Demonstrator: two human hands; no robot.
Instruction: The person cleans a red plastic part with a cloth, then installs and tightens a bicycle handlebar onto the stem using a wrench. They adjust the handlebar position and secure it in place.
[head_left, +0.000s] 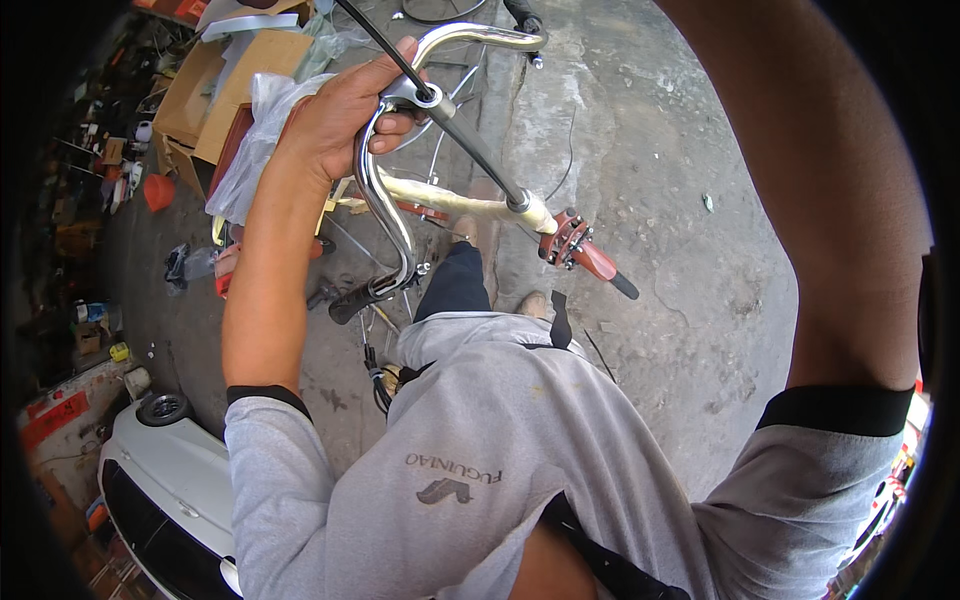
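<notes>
My left hand (352, 105) grips a chrome bicycle handlebar (367, 176) near its stem clamp, thumb on top and fingers curled beneath. A thin black rod (382, 45) enters the top of the stem (472, 142); its upper end lies beyond the picture's top edge. The stem's lower end meets the head tube of a bicycle frame (442, 196) in pale yellow wrapping. Ahead of the head tube is a dark red fitting with bolts (566, 240). One black handlebar grip (351, 302) points toward my left side. My right forearm (832, 187) reaches upward, and the right hand is out of view.
Open cardboard boxes (225, 97) and clear plastic wrap (251, 150) lie at the upper left. A red bowl-like container (158, 193) is farther left. Black cables (375, 379) hang beside my leg. A white car (176, 480) stands at the lower left on the concrete floor (675, 315).
</notes>
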